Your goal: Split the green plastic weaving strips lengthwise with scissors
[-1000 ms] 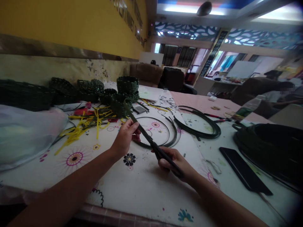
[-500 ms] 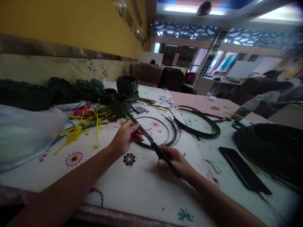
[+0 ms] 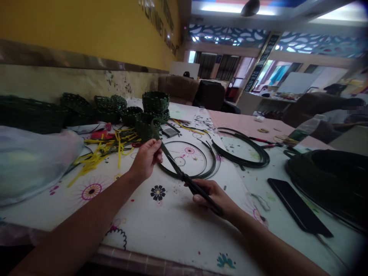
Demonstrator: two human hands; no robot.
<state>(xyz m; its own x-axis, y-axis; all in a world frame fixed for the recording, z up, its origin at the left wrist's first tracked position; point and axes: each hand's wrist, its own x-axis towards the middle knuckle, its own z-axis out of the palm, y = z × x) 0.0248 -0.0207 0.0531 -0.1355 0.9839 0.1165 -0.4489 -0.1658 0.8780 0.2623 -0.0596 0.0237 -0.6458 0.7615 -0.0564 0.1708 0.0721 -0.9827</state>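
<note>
My left hand (image 3: 145, 160) is closed in a pinch on a long dark green strip (image 3: 168, 153), whose far end curls up near the woven baskets (image 3: 155, 102). My right hand (image 3: 215, 199) is wrapped round the black handles of scissors (image 3: 202, 191). The scissors point away and to the left, toward the strip between my hands. Their blades overlap the strip, and I cannot tell whether they touch or cut it. Below and beyond lies a coil of thin dark green strips (image 3: 213, 165) on the flowered tablecloth (image 3: 172, 234).
Yellow and green offcuts (image 3: 94, 155) lie at the left by a filled plastic bag (image 3: 31, 165). A second coil (image 3: 263, 159), a black phone (image 3: 299, 207) with a cable, a large dark basin-like object (image 3: 330, 180) and a clear bottle (image 3: 307, 128) are at the right.
My left hand has moved left and slightly up along or with the strip, away from the scissors. The right hand stays nearly in place, still holding the scissors.
</note>
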